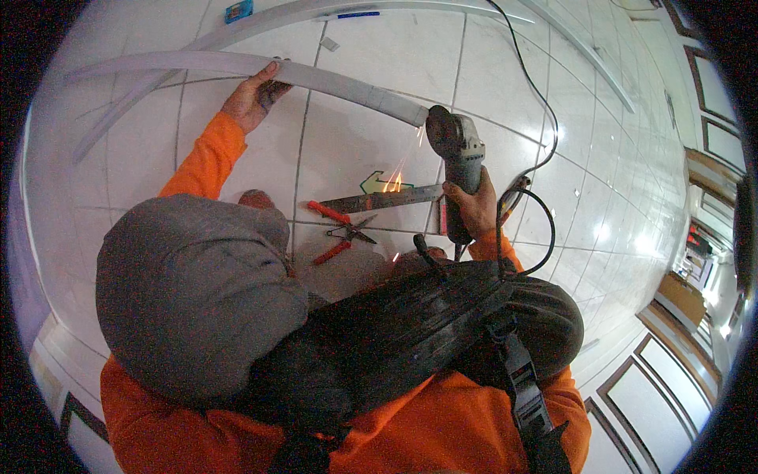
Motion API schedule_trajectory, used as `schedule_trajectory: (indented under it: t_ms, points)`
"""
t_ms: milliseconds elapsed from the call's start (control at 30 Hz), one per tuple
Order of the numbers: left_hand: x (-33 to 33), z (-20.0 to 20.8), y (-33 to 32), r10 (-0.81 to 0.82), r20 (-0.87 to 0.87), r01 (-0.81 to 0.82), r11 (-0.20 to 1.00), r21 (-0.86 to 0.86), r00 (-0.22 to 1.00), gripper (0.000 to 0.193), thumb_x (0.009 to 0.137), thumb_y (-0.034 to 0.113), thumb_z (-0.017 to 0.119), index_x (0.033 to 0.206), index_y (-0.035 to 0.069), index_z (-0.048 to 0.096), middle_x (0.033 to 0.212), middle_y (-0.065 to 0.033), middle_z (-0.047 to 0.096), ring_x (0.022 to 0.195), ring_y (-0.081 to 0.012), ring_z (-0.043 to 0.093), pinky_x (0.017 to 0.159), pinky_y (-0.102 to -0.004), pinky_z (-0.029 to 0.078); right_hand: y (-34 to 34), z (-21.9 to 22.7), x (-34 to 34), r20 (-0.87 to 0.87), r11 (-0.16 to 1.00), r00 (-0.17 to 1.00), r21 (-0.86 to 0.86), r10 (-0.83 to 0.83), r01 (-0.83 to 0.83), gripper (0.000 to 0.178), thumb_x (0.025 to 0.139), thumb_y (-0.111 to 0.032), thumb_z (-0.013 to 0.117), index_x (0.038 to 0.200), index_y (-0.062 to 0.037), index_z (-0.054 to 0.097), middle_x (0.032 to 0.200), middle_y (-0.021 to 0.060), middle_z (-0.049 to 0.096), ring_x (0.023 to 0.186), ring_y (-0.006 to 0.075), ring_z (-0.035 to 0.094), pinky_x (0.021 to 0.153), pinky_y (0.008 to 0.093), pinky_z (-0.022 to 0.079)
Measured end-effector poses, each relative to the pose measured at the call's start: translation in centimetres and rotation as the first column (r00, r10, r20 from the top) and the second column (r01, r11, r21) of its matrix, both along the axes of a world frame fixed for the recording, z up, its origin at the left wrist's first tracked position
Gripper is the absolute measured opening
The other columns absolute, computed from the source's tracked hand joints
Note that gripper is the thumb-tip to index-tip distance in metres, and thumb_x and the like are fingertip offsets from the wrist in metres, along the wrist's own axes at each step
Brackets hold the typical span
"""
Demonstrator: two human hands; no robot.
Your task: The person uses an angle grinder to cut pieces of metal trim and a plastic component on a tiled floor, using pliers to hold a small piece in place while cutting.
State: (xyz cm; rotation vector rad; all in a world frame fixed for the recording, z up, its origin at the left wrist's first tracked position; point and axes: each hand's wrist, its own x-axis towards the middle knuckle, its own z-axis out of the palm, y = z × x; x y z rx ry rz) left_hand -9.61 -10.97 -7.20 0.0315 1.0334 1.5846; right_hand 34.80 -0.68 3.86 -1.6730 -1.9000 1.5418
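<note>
My left hand (259,96) is closed round a long pale metal bar (347,85), which it holds up off the tiled floor. My right hand (472,207) grips an angle grinder (464,162) by its body. The grinder's dark disc (444,133) meets the right end of the bar, and orange sparks fall from there toward the floor. Below the sparks lies a flat metal strip (387,199), near my right hand. Pliers with red handles (343,231) rest open on the floor in front of my knees.
A black cable (553,118) runs down from the top and loops beside my right hand. Other long metal bars (584,51) lie farther off. A blue pen (347,16) and a small blue packet (238,11) are at the far side. Wood-framed panels (647,387) stand at the right.
</note>
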Motion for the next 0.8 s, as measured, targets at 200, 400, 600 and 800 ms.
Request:
schedule_trajectory:
  t_ms: [200,400,600,800]
  points:
    - [-0.3,2.1,-2.4,0.233,0.058,-0.235,0.972,0.024,0.971,0.047,0.093,0.034,0.064,0.126,0.002,0.052,0.121,-0.0143,0.06,0.113,-0.0263,0.057,0.103,-0.0396,0.046,1.3,-0.5,2.3,-0.278,0.983,0.959,-0.186,-0.048,-0.005,0.061,0.076,-0.011,0.08,0.128,-0.0007,0.05,0.108,0.0096,0.065,0.091,0.019,0.064,0.08,0.0316,0.054]
    - [-4.6,1.8,-5.3,0.569,0.03,-0.57,0.822,0.023,0.822,0.053,0.096,0.047,0.055,0.131,0.007,0.046,0.121,-0.0143,0.057,0.108,-0.0303,0.057,0.096,-0.0472,0.048,6.6,3.5,-0.1,-0.206,0.899,0.932,-0.268,0.3,-0.348,0.071,0.067,-0.016,0.083,0.129,-0.0024,0.051,0.103,0.0071,0.064,0.087,0.0182,0.064,0.078,0.0341,0.056]
    - [-8.7,1.6,-7.9,0.639,-0.116,-0.649,0.754,-0.1,0.76,0.044,0.096,0.048,0.055,0.118,0.01,0.055,0.115,-0.008,0.06,0.107,-0.0248,0.058,0.093,-0.0413,0.05,8.5,5.5,-9.2,-0.055,0.694,0.741,-0.31,0.669,-0.649,0.078,0.064,-0.014,0.08,0.134,-0.0021,0.048,0.106,0.0065,0.063,0.091,0.0186,0.06,0.085,0.0334,0.051]
    - [-10.8,2.4,-8.3,0.587,-0.133,-0.599,0.797,-0.082,0.799,0.036,0.093,0.053,0.056,0.09,0.017,0.054,0.072,-0.0048,0.051,0.069,-0.0227,0.054,0.066,-0.0401,0.05,7.0,5.3,-15.9,0.015,0.535,0.554,-0.282,0.833,-0.797,0.069,0.067,-0.013,0.08,0.129,-0.0021,0.052,0.107,0.0074,0.063,0.092,0.0179,0.059,0.086,0.0332,0.05]
